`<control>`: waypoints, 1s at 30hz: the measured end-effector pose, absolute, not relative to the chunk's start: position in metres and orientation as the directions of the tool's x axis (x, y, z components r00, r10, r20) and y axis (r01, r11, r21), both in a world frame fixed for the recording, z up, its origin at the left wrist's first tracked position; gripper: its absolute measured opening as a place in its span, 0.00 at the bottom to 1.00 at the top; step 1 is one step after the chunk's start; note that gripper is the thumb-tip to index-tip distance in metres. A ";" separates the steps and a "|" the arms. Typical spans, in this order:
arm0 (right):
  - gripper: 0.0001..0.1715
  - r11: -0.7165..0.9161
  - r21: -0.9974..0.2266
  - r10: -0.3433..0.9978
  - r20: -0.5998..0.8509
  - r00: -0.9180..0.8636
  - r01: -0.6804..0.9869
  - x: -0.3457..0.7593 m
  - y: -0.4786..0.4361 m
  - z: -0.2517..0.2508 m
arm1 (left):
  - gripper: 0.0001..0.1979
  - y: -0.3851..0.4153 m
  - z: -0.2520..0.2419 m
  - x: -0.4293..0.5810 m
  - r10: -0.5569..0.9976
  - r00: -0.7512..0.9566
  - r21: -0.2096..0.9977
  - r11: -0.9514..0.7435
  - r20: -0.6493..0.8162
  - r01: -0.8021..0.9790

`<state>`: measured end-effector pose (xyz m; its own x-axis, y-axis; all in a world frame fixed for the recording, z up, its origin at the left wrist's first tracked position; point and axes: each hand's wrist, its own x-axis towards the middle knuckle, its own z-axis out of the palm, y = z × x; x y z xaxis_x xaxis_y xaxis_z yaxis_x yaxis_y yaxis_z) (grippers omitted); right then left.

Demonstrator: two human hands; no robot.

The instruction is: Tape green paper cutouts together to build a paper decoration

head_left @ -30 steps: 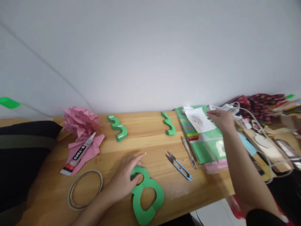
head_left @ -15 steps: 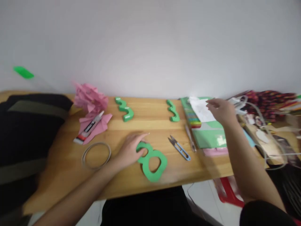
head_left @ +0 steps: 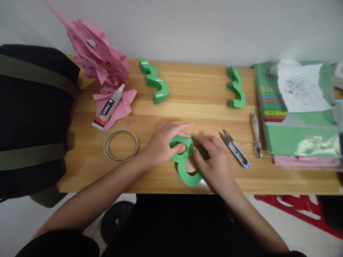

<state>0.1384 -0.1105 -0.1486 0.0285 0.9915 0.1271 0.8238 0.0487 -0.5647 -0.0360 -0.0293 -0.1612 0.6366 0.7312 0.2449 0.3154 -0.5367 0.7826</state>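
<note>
A green figure-eight cutout (head_left: 183,172) lies near the front edge of the wooden table, with two round holes. My left hand (head_left: 162,144) pinches its upper loop, thumb at the small hole and index finger stretched past it. On the right side, my right hand (head_left: 216,160) closes thumb and fingers around the cutout where the loops meet; its fingers hide part of that edge. Blue-handled thread snips (head_left: 235,150) lie just right of my right hand. Left of my left hand is a thin tape roll (head_left: 136,145).
Two green wavy pieces, one with white strips (head_left: 161,85) and one plain (head_left: 238,92), stand at the back. A glue tube (head_left: 107,109) rests on pink paper (head_left: 128,101). A pen (head_left: 256,135) lies beside green packets (head_left: 302,139). A black bag (head_left: 32,114) stands left.
My right hand has come down from above the white paper at the right to the green cutout. My left hand keeps its hold. The view has tilted downward.
</note>
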 end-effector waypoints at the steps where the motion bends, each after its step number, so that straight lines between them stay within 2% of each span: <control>1: 0.14 0.043 -0.571 0.991 0.131 0.039 0.820 0.138 -0.111 -0.150 | 0.26 -0.029 -0.161 -0.036 0.736 0.635 0.780 -0.534 0.237 0.327; 5: 0.15 0.054 -0.594 0.987 0.156 0.049 0.803 0.136 -0.114 -0.152 | 0.24 -0.029 -0.160 -0.036 0.743 0.633 0.775 -0.524 0.215 0.352; 13: 0.15 0.093 -0.530 0.976 0.215 0.027 0.843 0.134 -0.117 -0.150 | 0.23 -0.028 -0.160 -0.036 0.733 0.648 0.753 -0.543 0.209 0.372; 19: 0.15 0.077 -0.568 0.982 0.184 0.036 0.819 0.135 -0.117 -0.149 | 0.22 -0.028 -0.161 -0.036 0.709 0.678 0.744 -0.557 0.193 0.370; 24: 0.14 0.079 -0.549 0.982 0.186 0.029 0.832 0.136 -0.118 -0.149 | 0.21 -0.027 -0.160 -0.036 0.703 0.688 0.735 -0.561 0.179 0.382; 30: 0.08 0.030 -0.588 0.986 0.150 0.073 0.808 0.134 -0.114 -0.149 | 0.19 -0.027 -0.159 -0.036 0.691 0.698 0.709 -0.588 0.191 0.388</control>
<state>0.1340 -0.1142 -0.1485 0.0726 0.9860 0.1502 0.8082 0.0301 -0.5881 -0.0358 -0.0274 -0.1587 0.6976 0.6906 0.1906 0.3884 -0.5881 0.7095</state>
